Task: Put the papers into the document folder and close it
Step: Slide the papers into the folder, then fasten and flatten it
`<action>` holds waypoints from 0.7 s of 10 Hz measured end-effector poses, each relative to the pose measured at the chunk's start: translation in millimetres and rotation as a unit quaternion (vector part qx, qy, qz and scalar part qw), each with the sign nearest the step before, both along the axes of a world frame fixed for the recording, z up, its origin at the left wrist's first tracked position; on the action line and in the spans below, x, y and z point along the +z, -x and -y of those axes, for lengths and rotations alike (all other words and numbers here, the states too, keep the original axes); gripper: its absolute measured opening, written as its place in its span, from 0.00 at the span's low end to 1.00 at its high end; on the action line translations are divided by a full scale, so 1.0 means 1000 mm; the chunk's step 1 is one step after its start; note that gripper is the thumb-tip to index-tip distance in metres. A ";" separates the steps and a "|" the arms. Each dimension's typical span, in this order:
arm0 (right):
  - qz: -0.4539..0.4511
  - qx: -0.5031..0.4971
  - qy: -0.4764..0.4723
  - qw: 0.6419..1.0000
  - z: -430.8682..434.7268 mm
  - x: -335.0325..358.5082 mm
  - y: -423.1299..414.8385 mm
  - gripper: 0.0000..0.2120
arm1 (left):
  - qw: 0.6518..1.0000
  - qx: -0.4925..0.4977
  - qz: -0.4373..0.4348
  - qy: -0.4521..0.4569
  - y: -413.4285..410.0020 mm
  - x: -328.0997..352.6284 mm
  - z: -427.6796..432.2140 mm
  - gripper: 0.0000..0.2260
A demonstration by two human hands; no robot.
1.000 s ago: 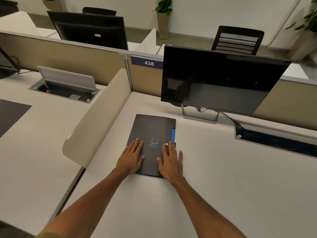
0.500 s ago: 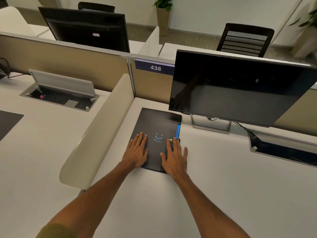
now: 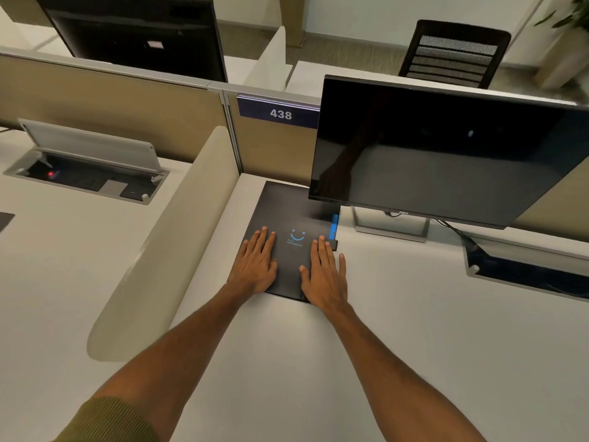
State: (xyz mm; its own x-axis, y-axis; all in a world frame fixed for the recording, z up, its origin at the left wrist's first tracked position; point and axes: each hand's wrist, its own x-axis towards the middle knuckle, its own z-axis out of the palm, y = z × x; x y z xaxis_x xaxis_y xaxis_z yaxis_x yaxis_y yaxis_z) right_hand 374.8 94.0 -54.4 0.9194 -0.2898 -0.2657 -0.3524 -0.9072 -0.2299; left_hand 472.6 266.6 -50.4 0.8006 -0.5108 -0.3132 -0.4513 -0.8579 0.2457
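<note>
Both hands are lying flat and open, palms down: left hand point(image 3: 256, 263) and right hand point(image 3: 323, 272) pressing on the near half of the black document folder point(image 3: 288, 218). It's sitting shut on the desk point(image 3: 398, 314), far end tucked under the monitor point(image 3: 446, 148). No papers showing, so I'm guessing this is the final press-down; next is just lifting off. Compared with a second ago, the hands are staying put and only the view is shifting.

The closed document folder point(image 3: 287, 215) lies at the desk's point(image 3: 398, 330) back left corner, partly under the monitor point(image 3: 446, 148); both hands lie flat on it.
</note>
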 end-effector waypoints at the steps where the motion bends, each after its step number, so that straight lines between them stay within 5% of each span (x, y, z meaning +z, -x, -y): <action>1: -0.009 -0.003 0.001 1.000 0.000 0.001 -0.003 0.37 | 1.000 -0.001 0.001 -0.003 -0.002 -0.001 0.002 0.32; 7: -0.019 0.001 0.008 1.000 -0.001 0.007 -0.002 0.36 | 1.000 -0.004 -0.005 -0.014 -0.001 0.007 0.004 0.32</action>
State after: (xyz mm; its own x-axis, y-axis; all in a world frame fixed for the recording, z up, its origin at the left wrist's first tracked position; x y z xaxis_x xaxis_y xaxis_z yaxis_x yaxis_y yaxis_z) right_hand 377.3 94.6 -47.6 0.9093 -0.2920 -0.2964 -0.3584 -0.9115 -0.2018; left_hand 473.5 262.7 -43.9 0.7935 -0.5083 -0.3346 -0.4561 -0.8608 0.2259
